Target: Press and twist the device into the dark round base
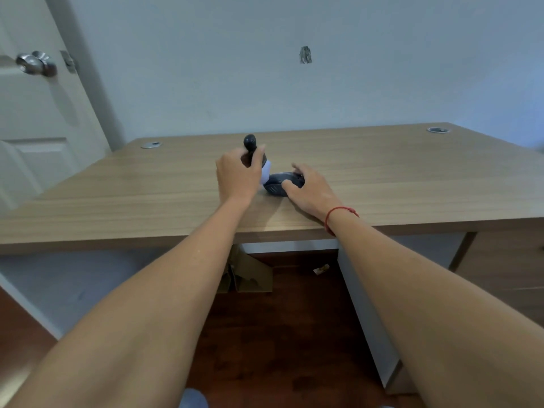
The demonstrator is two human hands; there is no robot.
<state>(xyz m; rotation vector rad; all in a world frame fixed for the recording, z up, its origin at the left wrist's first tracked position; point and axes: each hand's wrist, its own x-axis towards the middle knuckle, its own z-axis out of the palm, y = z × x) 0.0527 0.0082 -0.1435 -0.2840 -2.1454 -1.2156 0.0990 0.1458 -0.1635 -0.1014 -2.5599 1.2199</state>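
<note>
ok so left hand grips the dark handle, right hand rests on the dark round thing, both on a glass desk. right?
Not glass: the head view shows a wooden desk. The rest holds: left hand grips the dark handle, right hand rests on the dark round thing.

The worktop is light wood with fine grain. The handle is black, the mouse dark grey, the wrist string red.

bare desk top on both sides of left hand and right hand; dark mouse lies between them, wall close behind.
</note>
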